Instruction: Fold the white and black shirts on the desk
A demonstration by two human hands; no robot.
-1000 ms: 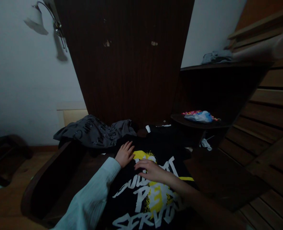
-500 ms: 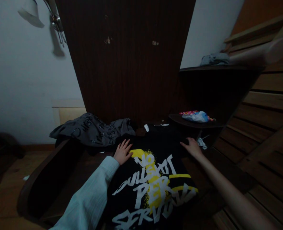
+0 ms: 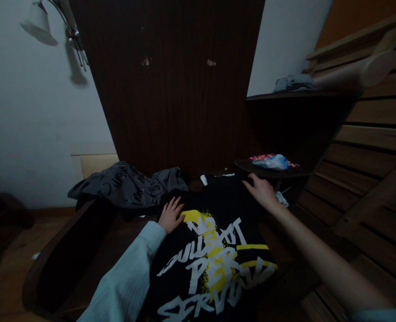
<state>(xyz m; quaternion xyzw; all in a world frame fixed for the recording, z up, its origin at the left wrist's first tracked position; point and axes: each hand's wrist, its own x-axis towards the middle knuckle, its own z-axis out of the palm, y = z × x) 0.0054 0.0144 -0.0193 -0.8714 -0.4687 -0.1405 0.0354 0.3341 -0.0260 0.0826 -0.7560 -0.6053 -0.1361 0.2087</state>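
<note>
A black T-shirt (image 3: 214, 250) with white and yellow lettering lies spread on a dark wooden table (image 3: 66, 255). My left hand (image 3: 171, 214) lies flat on the shirt's left shoulder area, fingers spread. My right hand (image 3: 261, 190) reaches out over the shirt's upper right part near the collar, fingers stretched and holding nothing. A white neck label (image 3: 203, 180) shows at the collar.
A crumpled grey garment (image 3: 127, 185) lies at the table's far left. A colourful plastic bag (image 3: 272, 162) sits on a low dark shelf at the right. A dark wooden cupboard (image 3: 171, 85) stands behind; wooden slats run along the right. Folded cloth (image 3: 293, 82) rests on a higher shelf.
My right hand moved from the middle of the print out to the right side, then up towards the collar. My left hand has stayed pressed flat in place.
</note>
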